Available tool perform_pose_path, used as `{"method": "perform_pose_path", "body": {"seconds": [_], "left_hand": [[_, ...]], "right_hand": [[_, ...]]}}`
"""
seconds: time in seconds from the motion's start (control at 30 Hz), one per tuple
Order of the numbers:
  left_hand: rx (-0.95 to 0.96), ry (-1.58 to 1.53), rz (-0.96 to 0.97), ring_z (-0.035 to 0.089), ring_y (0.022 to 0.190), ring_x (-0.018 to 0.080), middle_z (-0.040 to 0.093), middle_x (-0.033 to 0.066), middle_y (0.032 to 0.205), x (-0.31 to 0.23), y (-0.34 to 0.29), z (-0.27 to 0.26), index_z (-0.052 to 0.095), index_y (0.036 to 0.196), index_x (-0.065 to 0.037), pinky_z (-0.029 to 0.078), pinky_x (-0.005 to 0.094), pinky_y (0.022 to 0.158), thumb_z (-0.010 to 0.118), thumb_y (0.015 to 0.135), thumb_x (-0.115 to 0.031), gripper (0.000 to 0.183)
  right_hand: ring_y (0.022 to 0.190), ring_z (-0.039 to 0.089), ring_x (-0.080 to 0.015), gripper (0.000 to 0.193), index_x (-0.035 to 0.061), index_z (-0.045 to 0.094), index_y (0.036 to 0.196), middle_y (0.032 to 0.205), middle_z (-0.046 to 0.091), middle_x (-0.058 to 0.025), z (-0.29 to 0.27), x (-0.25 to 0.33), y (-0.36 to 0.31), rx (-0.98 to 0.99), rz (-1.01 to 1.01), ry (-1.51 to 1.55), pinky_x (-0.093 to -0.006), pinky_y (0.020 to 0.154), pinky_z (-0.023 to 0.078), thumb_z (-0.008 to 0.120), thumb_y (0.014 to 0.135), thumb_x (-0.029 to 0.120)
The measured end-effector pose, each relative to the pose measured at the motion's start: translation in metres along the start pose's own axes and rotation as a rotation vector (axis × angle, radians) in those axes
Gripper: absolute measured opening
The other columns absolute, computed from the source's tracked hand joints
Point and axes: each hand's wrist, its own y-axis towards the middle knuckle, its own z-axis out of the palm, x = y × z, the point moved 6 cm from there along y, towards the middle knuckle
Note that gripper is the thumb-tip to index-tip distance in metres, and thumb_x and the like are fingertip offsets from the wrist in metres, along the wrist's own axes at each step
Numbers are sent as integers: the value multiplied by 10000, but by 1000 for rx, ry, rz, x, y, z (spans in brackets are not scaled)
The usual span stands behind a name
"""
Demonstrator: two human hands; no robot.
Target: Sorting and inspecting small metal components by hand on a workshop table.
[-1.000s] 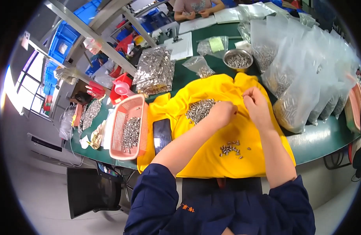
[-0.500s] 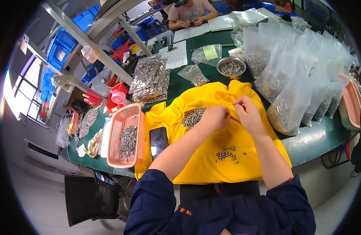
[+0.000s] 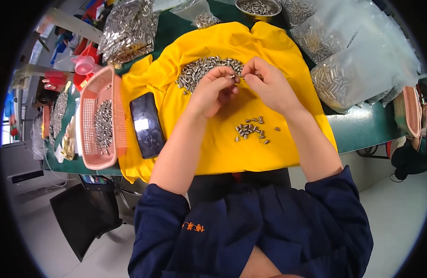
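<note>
My left hand [image 3: 216, 91] is closed in a pinch, with a small silvery metal piece at its fingertips. Facing it, my right hand [image 3: 268, 88] also pinches with thumb and forefinger; what it grips is too small to name. The fingertips of both hands are close together above the near edge of a large pile of small metal cylinders [image 3: 199, 71]. That pile lies on a yellow cloth [image 3: 213, 143] spread over the table. Closer to me, a smaller scatter of the same metal pieces [image 3: 249, 130] rests on the cloth, below and between my forearms.
A black phone [image 3: 147, 125] lies on the cloth's left side. Beside it is a pink basket [image 3: 87, 123] holding metal pieces. Filled clear bags [image 3: 336, 81] crowd the right; another bulging bag [image 3: 128, 30] stands far left. A metal bowl [image 3: 259, 17] of parts sits at the back.
The view has tilted downward, so everything sits higher in the picture. My hands have come closer together, and my left hand has turned so its fingertips and the metal piece show.
</note>
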Motion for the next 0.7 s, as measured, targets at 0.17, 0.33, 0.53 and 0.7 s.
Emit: {"method": "perform_pose_path", "body": {"seconds": [0.17, 0.33, 0.53, 0.7], "left_hand": [[10, 105, 14, 561, 662, 116, 580, 40, 791, 1, -3, -4, 543, 905, -51, 460, 217, 602, 529, 790, -36, 117], [57, 111, 72, 564, 676, 118, 583, 48, 811, -2, -10, 8, 542, 930, -32, 469, 223, 623, 522, 799, -33, 132], [84, 79, 70, 573, 705, 124, 586, 56, 827, -2, -10, 11, 541, 944, -24, 479, 234, 647, 520, 803, -25, 143], [82, 61, 66, 578, 718, 131, 589, 65, 843, 0, -9, 10, 541, 955, -19, 484, 235, 661, 529, 800, -20, 156]], "right_hand": [[663, 394, -40, 26, 35, 483, 817, 721, 452, 28, 2, -7, -4, -20, 38, -8, -178, 584, 346, 474, 794, 42], [676, 398, -38, 29, 38, 483, 820, 729, 455, 30, 1, -2, -5, -8, 29, 5, -173, 591, 347, 470, 796, 50], [690, 406, -40, 30, 36, 480, 821, 741, 459, 29, 0, -1, -4, 3, 22, -1, -170, 607, 353, 470, 793, 43], [691, 414, -47, 30, 34, 480, 817, 732, 463, 24, -1, 1, -5, -18, 2, -9, -179, 608, 360, 477, 787, 33]]}}
